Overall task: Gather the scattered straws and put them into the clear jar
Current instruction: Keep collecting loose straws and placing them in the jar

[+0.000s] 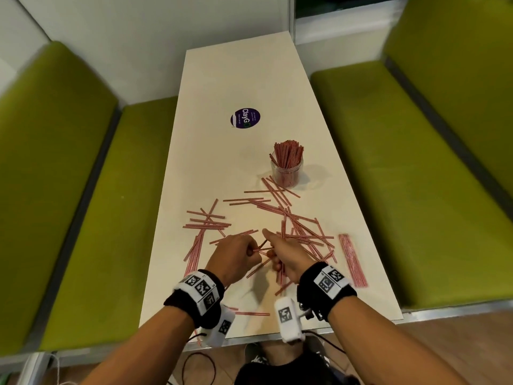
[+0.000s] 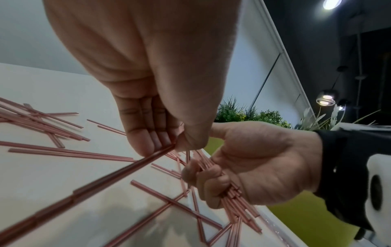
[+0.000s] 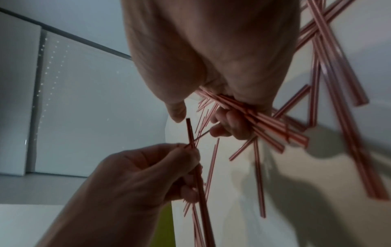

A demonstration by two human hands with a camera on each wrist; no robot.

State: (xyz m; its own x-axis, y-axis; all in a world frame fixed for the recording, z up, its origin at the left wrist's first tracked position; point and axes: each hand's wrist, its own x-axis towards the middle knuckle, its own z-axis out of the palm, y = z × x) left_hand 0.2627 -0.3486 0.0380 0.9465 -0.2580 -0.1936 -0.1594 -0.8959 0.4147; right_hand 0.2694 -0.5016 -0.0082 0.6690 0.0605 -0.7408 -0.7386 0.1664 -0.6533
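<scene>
Several red-and-white striped straws (image 1: pixel 302 232) lie scattered across the near half of the cream table (image 1: pixel 222 79). The clear jar (image 1: pixel 286 170) stands upright beyond them on the right, packed with straws. My left hand (image 1: pixel 238 252) pinches a couple of straws (image 2: pixel 118 173) between thumb and fingertips, just above the table. Right beside it, my right hand (image 1: pixel 283 255) grips a bundle of several straws (image 3: pixel 253 117) in its curled lower fingers, with the forefinger stretched forward. The two hands nearly touch.
A purple round sticker (image 1: pixel 245 118) sits on the table past the jar. A neat row of straws (image 1: pixel 352 259) lies near the right edge. Green bench seats (image 1: pixel 83 204) flank the table on both sides. A few straws (image 1: pixel 251 313) lie near the front edge.
</scene>
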